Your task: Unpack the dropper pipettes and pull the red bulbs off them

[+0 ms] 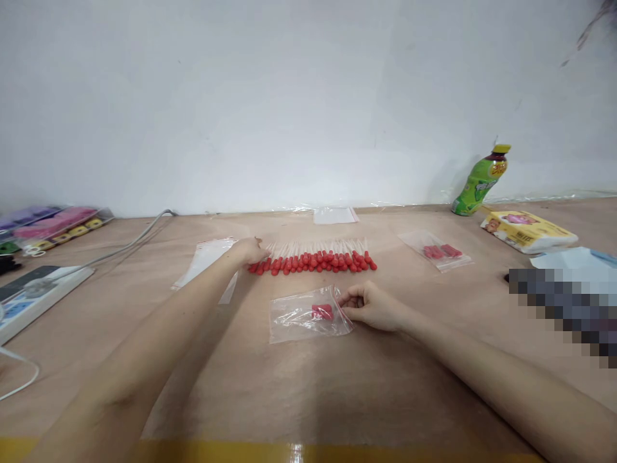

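Note:
A clear zip bag point(289, 319) lies flat in front of me with a small red piece point(322, 312) inside. The fingers of my right hand point(369, 307) are closed on the bag's right edge, by its opening. Beyond it stretches a row of red-tipped pieces with thin whitish stems point(313, 260), the tips pointing toward me. At the left end of that row, my left hand point(249, 251) reaches down against the outermost pieces. Its fingers are mostly hidden, so whether it grips one does not show.
Other zip bags point(205, 257) lie under my left forearm. A bag with several red pieces point(442, 251) sits at right. Further right are a green bottle point(479, 183) and a yellow tissue pack point(527, 233). A power strip point(43, 296) and packaged colored items point(58, 225) stand left.

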Motion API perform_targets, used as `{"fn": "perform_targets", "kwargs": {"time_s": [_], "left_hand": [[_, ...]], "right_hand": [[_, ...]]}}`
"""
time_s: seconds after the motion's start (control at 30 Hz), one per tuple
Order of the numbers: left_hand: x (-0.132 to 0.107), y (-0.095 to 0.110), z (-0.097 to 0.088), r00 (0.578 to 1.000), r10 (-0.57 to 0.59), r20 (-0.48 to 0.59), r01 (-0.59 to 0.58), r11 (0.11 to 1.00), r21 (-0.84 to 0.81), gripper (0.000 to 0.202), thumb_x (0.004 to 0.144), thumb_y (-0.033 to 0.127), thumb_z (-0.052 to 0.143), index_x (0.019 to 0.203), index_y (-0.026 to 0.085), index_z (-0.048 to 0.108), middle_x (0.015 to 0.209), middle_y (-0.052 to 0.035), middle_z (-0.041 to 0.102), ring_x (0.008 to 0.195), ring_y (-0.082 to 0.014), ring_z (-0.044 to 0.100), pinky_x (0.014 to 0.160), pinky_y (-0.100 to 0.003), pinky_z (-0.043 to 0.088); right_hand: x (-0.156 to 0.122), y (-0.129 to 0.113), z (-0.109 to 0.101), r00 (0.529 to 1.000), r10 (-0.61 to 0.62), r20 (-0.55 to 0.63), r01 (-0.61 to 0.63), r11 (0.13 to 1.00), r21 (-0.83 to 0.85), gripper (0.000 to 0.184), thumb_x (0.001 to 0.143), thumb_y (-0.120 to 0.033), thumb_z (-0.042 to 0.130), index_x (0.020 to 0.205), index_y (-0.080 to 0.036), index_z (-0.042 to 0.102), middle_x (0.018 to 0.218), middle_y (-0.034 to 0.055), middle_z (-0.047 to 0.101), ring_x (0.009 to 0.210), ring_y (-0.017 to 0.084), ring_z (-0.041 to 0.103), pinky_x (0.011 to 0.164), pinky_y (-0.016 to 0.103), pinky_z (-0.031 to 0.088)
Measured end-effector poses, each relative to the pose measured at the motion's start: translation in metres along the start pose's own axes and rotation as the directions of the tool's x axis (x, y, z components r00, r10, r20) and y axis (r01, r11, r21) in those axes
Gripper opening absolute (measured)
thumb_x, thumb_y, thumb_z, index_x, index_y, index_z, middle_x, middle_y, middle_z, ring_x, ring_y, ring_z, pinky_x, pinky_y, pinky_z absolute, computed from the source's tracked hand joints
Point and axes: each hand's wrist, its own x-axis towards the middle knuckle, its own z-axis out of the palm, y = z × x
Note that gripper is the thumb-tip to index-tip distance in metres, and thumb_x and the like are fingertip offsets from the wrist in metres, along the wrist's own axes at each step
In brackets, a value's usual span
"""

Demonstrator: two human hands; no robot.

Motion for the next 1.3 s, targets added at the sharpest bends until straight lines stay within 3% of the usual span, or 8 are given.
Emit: {"fn": "perform_targets", "kwargs": {"time_s": [0.17, 0.27, 0.33, 0.73, 0.87, 1.0, 1.13, 1.3], "left_hand": [[-0.059, 0.006, 0.011, 0.94, 0.294, -0.174, -0.289, 0.956, 0.057, 0.018, 0.077, 0.035, 0.053, 0.083, 0.019, 0.059, 0.09, -0.0063, 0.06, 0.099, -0.0219, 0.052, 0.089, -0.031, 0.037], [-0.109, 0.008, 0.034, 0.636, 0.761, -0.126, -0.769, 0.639, -0.021, 0.024, 0.086, 0.032, 0.042, 0.095, 0.019, 0.059, 0.101, -0.007, 0.059, 0.099, -0.0191, 0.052, 0.09, -0.033, 0.039], [-0.133, 0.007, 0.05, 0.563, 0.825, -0.054, -0.823, 0.555, -0.12, 0.031, 0.088, 0.031, 0.04, 0.115, 0.02, 0.051, 0.115, -0.0077, 0.055, 0.107, -0.018, 0.05, 0.092, -0.033, 0.039], [-0.141, -0.001, 0.074, 0.559, 0.829, 0.007, -0.824, 0.557, -0.103, 0.049, 0.087, 0.032, 0.043, 0.133, 0.022, 0.031, 0.133, -0.0087, 0.043, 0.124, -0.0208, 0.038, 0.101, -0.042, 0.034], [-0.143, -0.002, 0.072, 0.567, 0.823, 0.037, -0.819, 0.568, -0.086, 0.051, 0.088, 0.033, 0.042, 0.136, 0.024, 0.026, 0.138, -0.0063, 0.036, 0.128, -0.0207, 0.031, 0.104, -0.043, 0.029], [-0.145, 0.0, 0.068, 0.59, 0.803, 0.087, -0.801, 0.595, -0.062, 0.053, 0.09, 0.033, 0.038, 0.138, 0.027, 0.018, 0.142, -0.0035, 0.029, 0.13, -0.0189, 0.027, 0.105, -0.039, 0.028], [-0.145, 0.0, 0.068, 0.606, 0.785, 0.129, -0.791, 0.612, -0.012, 0.052, 0.09, 0.037, 0.035, 0.138, 0.03, 0.017, 0.145, -0.0034, 0.022, 0.132, -0.0213, 0.022, 0.105, -0.041, 0.026], [-0.143, 0.0, 0.068, 0.582, 0.789, 0.199, -0.81, 0.583, 0.056, 0.05, 0.091, 0.042, 0.03, 0.138, 0.032, 0.016, 0.147, -0.0025, 0.012, 0.134, -0.0234, 0.013, 0.107, -0.044, 0.021]], "right_hand": [[0.0, 0.001, 0.001, 1.0, -0.013, 0.004, 0.013, 1.0, -0.004, 0.023, 0.069, -0.029, 0.059, 0.085, -0.015, 0.068, 0.052, -0.0031, 0.051, 0.047, 0.007, 0.04, 0.044, 0.019, 0.028], [0.0, 0.0, 0.002, 1.0, -0.024, 0.011, 0.025, 0.999, -0.033, 0.024, 0.07, -0.03, 0.059, 0.087, -0.016, 0.068, 0.05, -0.0037, 0.048, 0.045, 0.006, 0.037, 0.042, 0.019, 0.026], [0.0, -0.002, 0.002, 0.999, -0.051, 0.016, 0.052, 0.997, -0.056, 0.028, 0.069, -0.032, 0.062, 0.091, -0.017, 0.067, 0.051, -0.0045, 0.047, 0.046, 0.006, 0.037, 0.043, 0.019, 0.026], [-0.003, -0.012, 0.025, 0.951, -0.27, -0.153, 0.175, 0.872, -0.457, 0.024, 0.062, -0.039, 0.069, 0.082, -0.027, 0.068, 0.076, -0.0003, 0.051, 0.065, 0.011, 0.048, 0.058, 0.023, 0.034], [-0.005, -0.012, 0.02, 0.948, -0.273, -0.162, 0.215, 0.928, -0.304, 0.014, 0.061, -0.022, 0.066, 0.074, -0.018, 0.061, 0.076, 0.0005, 0.051, 0.063, 0.01, 0.049, 0.057, 0.023, 0.039], [-0.007, -0.01, 0.001, 0.996, 0.015, -0.093, -0.005, 0.994, 0.108, 0.015, 0.063, -0.013, 0.059, 0.075, -0.017, 0.051, 0.062, -0.003, 0.053, 0.054, 0.009, 0.052, 0.053, 0.023, 0.043], [-0.006, -0.005, -0.01, 0.983, 0.172, 0.065, -0.18, 0.834, 0.522, 0.04, 0.055, -0.012, 0.069, 0.089, -0.018, 0.048, 0.082, 0.0001, 0.062, 0.062, 0.011, 0.061, 0.062, 0.028, 0.051], [-0.004, -0.007, -0.021, 0.972, 0.227, 0.065, -0.229, 0.842, 0.489, 0.033, 0.062, -0.035, 0.072, 0.08, -0.013, 0.056, 0.075, 0.004, 0.065, 0.061, 0.01, 0.062, 0.06, 0.023, 0.053]]}}
